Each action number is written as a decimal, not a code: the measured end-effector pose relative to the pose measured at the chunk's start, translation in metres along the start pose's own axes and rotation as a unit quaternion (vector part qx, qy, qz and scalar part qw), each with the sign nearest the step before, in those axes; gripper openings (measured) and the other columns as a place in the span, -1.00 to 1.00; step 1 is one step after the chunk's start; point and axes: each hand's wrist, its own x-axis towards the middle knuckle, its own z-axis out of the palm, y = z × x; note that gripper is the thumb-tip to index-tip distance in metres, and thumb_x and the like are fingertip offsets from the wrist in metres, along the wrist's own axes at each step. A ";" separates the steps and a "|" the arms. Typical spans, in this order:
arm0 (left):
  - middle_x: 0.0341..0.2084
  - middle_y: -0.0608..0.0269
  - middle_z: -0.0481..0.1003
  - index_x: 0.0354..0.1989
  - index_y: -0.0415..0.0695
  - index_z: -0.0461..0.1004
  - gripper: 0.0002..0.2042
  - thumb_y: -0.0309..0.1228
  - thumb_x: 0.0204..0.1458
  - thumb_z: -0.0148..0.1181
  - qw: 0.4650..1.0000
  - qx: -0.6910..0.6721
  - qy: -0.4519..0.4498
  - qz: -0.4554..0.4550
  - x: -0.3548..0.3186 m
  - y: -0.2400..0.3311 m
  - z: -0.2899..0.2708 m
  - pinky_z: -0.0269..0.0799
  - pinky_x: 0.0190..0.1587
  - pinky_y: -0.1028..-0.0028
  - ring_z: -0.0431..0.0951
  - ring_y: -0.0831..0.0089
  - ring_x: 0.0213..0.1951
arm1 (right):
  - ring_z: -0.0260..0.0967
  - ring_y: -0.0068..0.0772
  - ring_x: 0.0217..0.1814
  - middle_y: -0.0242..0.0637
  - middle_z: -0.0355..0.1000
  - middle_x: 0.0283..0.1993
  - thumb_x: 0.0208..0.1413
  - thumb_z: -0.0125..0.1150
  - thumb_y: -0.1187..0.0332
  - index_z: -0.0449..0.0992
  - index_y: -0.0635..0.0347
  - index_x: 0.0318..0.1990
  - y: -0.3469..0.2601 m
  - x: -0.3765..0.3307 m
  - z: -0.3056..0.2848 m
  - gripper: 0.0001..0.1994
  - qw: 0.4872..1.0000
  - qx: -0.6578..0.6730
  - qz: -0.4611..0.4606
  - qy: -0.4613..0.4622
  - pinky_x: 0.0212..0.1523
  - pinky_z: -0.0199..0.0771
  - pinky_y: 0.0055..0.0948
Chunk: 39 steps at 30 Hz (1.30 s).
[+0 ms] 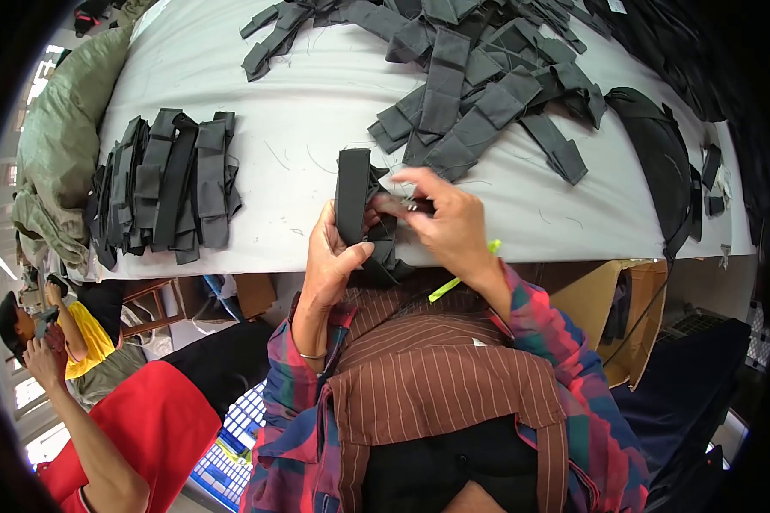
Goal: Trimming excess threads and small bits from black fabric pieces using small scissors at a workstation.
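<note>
My left hand (325, 261) grips a folded black fabric strap (352, 192) near the table's front edge, thumb across its lower part. The strap stands upright, and loose folds of it hang over the edge. Close against its right side is my right hand (449, 218), fingers curled round a small dark metal tool (395, 205) that looks like thread snips. Motion blurs the tool, and its tip lies partly behind the fabric. A bright yellow-green cord (460, 275) runs by my right wrist.
A heap of black fabric straps (479, 94) covers the far middle of the white-covered table (291, 111). To the left lies a row of stacked straps (158, 188). Black fabric (654, 162) lies right, a green bundle (64, 120) far left. A cardboard box (590, 308) stands below; people sit at left.
</note>
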 end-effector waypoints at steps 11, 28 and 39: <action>0.02 -0.06 0.38 0.05 -0.36 0.20 -0.47 -0.61 -0.21 0.11 0.998 0.052 -0.034 0.011 0.001 0.003 0.006 0.14 0.24 0.38 0.37 0.32 0.11 | 0.41 -0.21 -0.39 -0.31 0.49 -0.41 -0.04 0.26 0.34 0.56 0.12 -0.32 0.003 -0.020 -0.038 -0.87 0.988 -0.082 -0.023 -0.126 -0.34 0.30 -0.34; 0.02 -0.02 0.36 0.01 -0.36 0.20 -0.50 -0.67 -0.23 0.06 0.996 0.078 -0.038 0.006 -0.001 0.007 0.011 0.20 0.22 0.38 0.36 0.35 0.11 | 0.24 -0.37 -0.43 -0.50 0.34 -0.52 -0.20 0.34 0.32 0.55 -0.01 -0.41 0.008 -0.017 -0.029 -0.85 0.961 -0.192 -0.175 -0.097 -0.34 0.06 -0.36; 0.03 -0.07 0.37 0.11 -0.38 0.17 -0.40 -0.52 -0.22 0.12 0.995 0.098 -0.035 0.009 -0.002 0.006 0.012 0.13 0.25 0.36 0.37 0.28 0.11 | 0.28 -0.36 -0.43 -0.49 0.39 -0.48 -0.16 0.30 0.38 0.53 0.02 -0.41 0.010 -0.017 -0.029 -0.89 0.966 -0.172 -0.147 -0.126 -0.36 0.08 -0.37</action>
